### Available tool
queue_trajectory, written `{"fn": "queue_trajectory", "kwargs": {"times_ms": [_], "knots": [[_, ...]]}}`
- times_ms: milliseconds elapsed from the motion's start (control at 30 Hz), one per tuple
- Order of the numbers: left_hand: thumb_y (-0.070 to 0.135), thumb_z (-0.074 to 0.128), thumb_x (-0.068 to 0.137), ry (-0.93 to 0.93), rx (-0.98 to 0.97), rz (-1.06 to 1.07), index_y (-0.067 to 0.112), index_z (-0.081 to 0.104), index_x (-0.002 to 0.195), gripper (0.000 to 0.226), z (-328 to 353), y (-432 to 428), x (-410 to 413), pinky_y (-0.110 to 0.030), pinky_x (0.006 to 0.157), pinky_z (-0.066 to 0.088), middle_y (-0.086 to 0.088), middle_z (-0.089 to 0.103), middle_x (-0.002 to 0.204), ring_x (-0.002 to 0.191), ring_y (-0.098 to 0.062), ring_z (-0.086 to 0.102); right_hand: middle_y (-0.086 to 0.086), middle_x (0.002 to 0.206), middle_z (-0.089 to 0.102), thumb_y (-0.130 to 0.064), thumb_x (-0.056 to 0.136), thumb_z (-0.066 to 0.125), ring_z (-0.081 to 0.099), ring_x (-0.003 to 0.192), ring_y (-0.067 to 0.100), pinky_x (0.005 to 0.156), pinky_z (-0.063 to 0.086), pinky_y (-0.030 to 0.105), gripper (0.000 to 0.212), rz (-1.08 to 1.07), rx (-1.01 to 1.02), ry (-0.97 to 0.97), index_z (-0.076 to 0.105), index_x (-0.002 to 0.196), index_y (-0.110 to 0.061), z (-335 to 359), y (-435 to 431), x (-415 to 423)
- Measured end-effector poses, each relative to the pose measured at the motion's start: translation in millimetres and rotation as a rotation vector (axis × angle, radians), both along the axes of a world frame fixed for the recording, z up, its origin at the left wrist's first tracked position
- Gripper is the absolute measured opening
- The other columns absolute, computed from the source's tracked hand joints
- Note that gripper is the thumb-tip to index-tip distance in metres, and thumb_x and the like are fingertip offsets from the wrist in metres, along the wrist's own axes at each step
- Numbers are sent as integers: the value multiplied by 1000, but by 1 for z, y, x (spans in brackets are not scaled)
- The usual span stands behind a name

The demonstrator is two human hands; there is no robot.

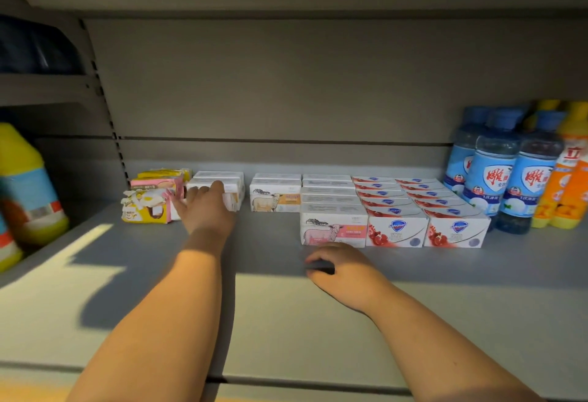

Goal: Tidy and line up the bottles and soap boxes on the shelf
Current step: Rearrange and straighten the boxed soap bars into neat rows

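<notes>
On the grey shelf [286,306], my left hand [206,207] reaches to the back left and lies on a white soap box stack [219,180], fingers over its front. My right hand [340,269] rests palm down on the shelf, just in front of a pink sheep soap box [334,231]; it holds nothing. An orange sheep soap box [275,201] stands between the two. Two rows of white-and-red soap boxes [423,210] run backward on the right. Blue-labelled bottles [509,175] and orange bottles [569,179] stand at the far right.
Small yellow and pink packets [152,201] sit left of my left hand. A yellow-topped bottle [28,185] stands in the neighbouring bay at far left, behind a slotted upright [108,115]. The shelf above hangs low overhead.
</notes>
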State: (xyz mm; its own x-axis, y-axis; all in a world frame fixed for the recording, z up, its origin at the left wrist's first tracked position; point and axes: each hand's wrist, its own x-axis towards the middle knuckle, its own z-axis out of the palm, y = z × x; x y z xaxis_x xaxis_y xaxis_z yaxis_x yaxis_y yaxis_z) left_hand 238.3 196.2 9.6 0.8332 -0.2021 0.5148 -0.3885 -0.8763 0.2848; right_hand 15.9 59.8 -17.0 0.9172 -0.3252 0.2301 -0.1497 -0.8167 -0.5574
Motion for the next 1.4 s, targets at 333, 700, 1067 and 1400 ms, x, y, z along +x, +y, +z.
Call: {"fn": "queue_trajectory", "kwargs": {"times_ms": [333,700,1067,1400], "knots": [[43,73,77,-46,-1120,-319,21,47,84,34,49,-15,-46,-19,59,42,6,56,80,73,-15,56,-16,93,66,-15,86,64,61,86,-2,75,42,5,16,-41,375,-210,68,94,-28,3,1,-2],[28,68,86,934,-1624,-704,2,53,119,45,67,-47,-125,-51,82,55,-19,66,114,94,-30,69,-5,92,72,-26,90,57,68,83,4,75,55,20,10,4,979,-465,65,97,-26,28,8,-14],[19,63,89,983,-1181,-1013,-3,57,108,30,51,-63,-123,-43,82,54,-17,66,97,94,-31,64,1,90,70,-18,92,56,68,79,12,65,58,24,7,-146,1272,-711,62,95,-21,40,-5,-12],[18,78,68,1168,-722,-1236,16,57,120,56,41,-59,-112,-30,74,56,-8,69,112,99,-20,68,2,83,70,-34,90,59,67,68,12,47,52,22,18,-361,1345,-830,64,89,-17,44,-19,-21]]}}
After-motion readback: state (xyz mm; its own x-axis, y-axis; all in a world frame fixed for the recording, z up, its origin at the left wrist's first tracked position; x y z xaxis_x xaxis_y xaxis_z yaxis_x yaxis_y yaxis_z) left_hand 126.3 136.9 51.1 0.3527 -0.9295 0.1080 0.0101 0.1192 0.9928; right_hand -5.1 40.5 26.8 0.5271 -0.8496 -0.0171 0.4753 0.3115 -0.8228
